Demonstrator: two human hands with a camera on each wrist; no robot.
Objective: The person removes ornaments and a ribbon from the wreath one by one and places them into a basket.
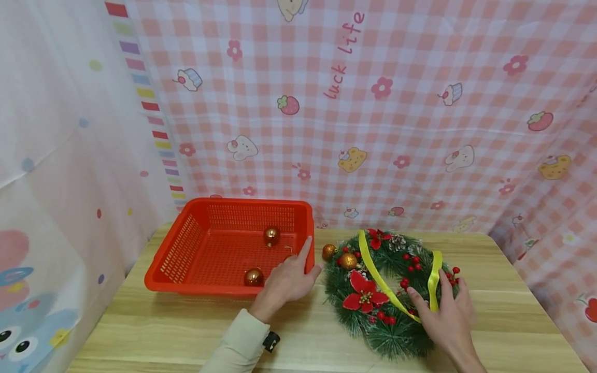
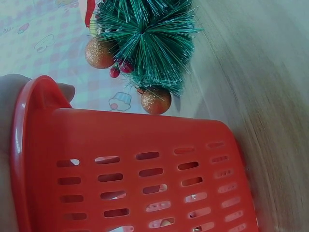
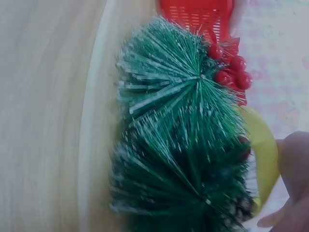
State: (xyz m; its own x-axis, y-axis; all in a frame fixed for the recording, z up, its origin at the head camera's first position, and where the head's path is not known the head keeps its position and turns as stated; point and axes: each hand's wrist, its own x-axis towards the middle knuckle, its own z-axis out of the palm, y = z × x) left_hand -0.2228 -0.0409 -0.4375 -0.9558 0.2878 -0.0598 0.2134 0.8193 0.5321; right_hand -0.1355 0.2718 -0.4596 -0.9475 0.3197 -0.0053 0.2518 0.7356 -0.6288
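A red plastic basket (image 1: pixel 186 283) stands on the left, with one shiny copper ball (image 1: pixel 271 235) near its back and another copper ball (image 1: pixel 253 276) near its front. My left hand (image 1: pixel 286 280) holds the basket's right rim, index finger along the inside and thumb outside; its other fingers are hidden. To the right lies a green wreath (image 1: pixel 396 339) with red flowers, berries and glittery gold balls. A yellow ribbon (image 1: pixel 379 277) loops across it. My right hand (image 1: pixel 448 316) is at the wreath's right side, fingers spread, its thumb and forefinger either side of one ribbon strand (image 3: pixel 264 150).
Both items rest on a wooden table (image 1: pixel 508 316). A pink checked cloth (image 1: pixel 298 129) hangs behind it, and a white printed cloth (image 1: pixel 70 155) hangs at the left. A glittery gold ball (image 1: pixel 328 252) sits between the basket and the wreath, at the wreath's edge.
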